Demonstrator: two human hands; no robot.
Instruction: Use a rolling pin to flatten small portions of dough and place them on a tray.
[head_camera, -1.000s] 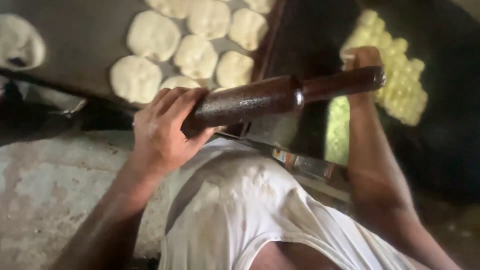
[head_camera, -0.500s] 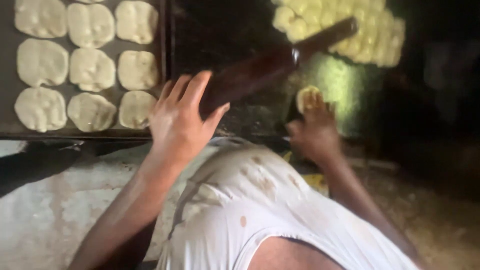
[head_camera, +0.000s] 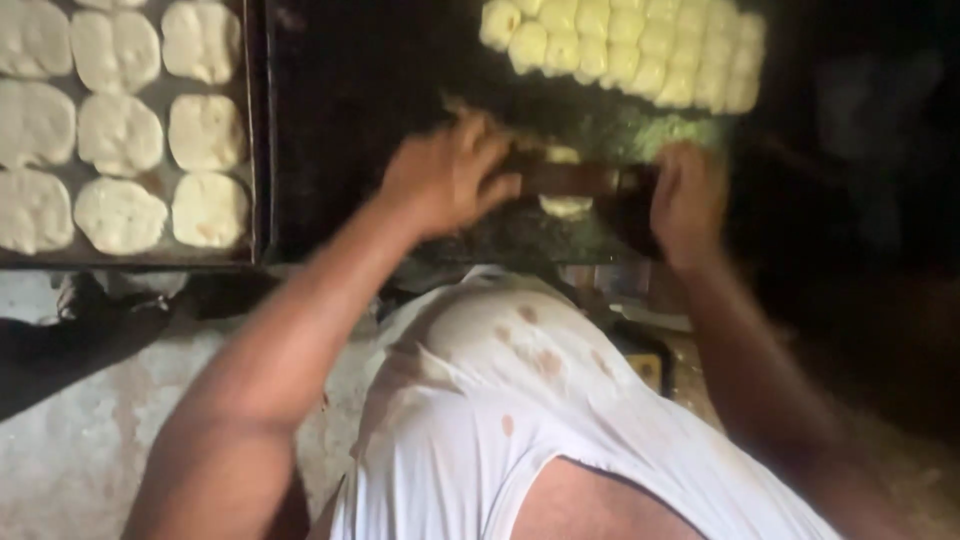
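While both hands press on it, the rolling pin (head_camera: 580, 180) lies across a dough piece (head_camera: 566, 205) on the dark surface (head_camera: 350, 120). Left hand (head_camera: 445, 175) grip curled over pin; right hand (head_camera: 685, 200) likewise. Flattened rounds (head_camera: 120, 130) on tray (head_camera: 252, 150) left, dough balls (head_camera: 630, 50) beyond.

motion blur smears both hands, rolling pin (head_camera: 585, 180) ends hidden under them, dough piece (head_camera: 566, 205) half covered by pin, tray (head_camera: 255, 150) cut off left/top.

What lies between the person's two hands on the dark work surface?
In the head view, a dark wooden rolling pin spans from the left hand to the right hand, with a pale dough piece under it.
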